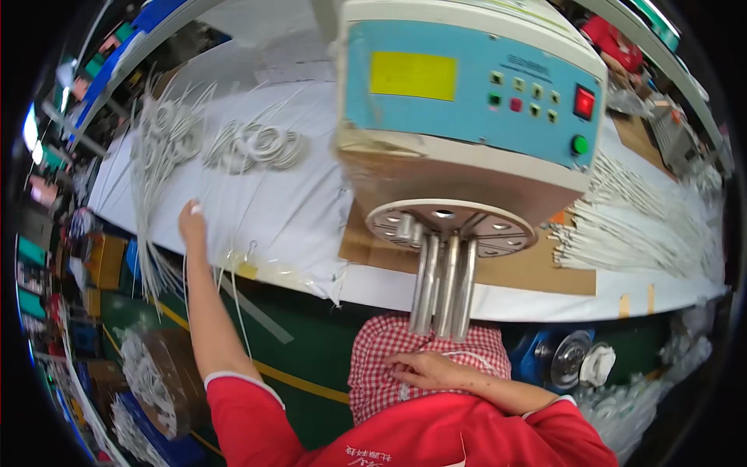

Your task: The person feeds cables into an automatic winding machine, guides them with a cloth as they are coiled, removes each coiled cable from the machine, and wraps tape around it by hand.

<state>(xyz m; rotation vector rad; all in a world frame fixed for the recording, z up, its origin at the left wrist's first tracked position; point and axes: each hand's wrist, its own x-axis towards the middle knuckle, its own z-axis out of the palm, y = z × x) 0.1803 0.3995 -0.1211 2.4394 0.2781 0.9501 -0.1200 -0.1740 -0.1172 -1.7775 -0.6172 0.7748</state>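
Note:
My left hand [192,226] reaches out over the white-covered table at the left, fingers closed. Something small and white shows at its fingertips; I cannot make out what it is. Just beyond it lie a bunch of loose white cables [156,171], partly hanging over the table edge, and several coiled white cables [268,148]. My right hand [426,370] rests on the red checkered apron [373,354] over my lap, fingers curled. A white cable [476,357] curves out beside it, and a white end shows under its fingers.
A machine with a blue control panel [482,101] stands at centre; metal rods [445,288] point down from its round plate [459,214]. Bundled white cables [630,233] lie at right on the table. Boxes [109,261] stand at left. Another person [615,43] is at the far right.

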